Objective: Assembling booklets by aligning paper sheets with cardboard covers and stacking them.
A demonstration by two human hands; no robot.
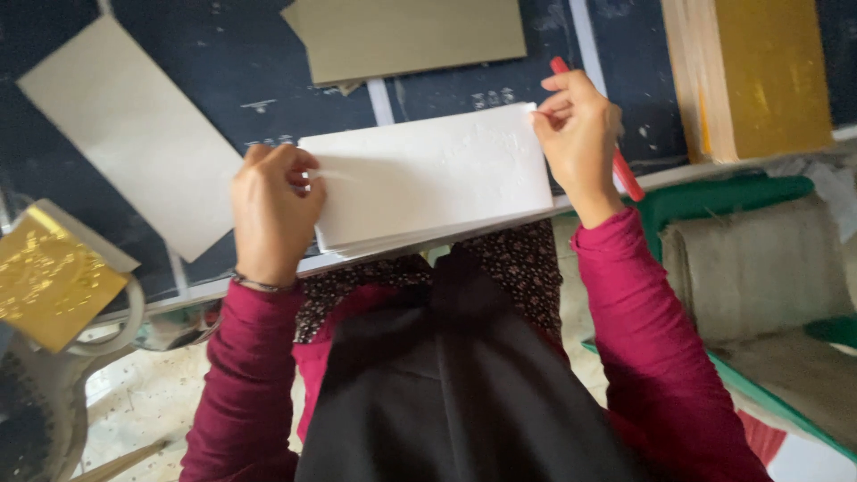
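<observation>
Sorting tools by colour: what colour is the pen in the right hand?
Red; the pen shows in the head view, held in the right hand.

Bare dark tabletop (268, 80) lies open between grey sheet (134, 134) and card (411, 36).

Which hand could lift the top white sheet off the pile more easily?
Probably the left hand. Its fingers already pinch the edge of the white paper stack and hold nothing else. The right hand touches the other corner, but it also grips a red pen.
</observation>
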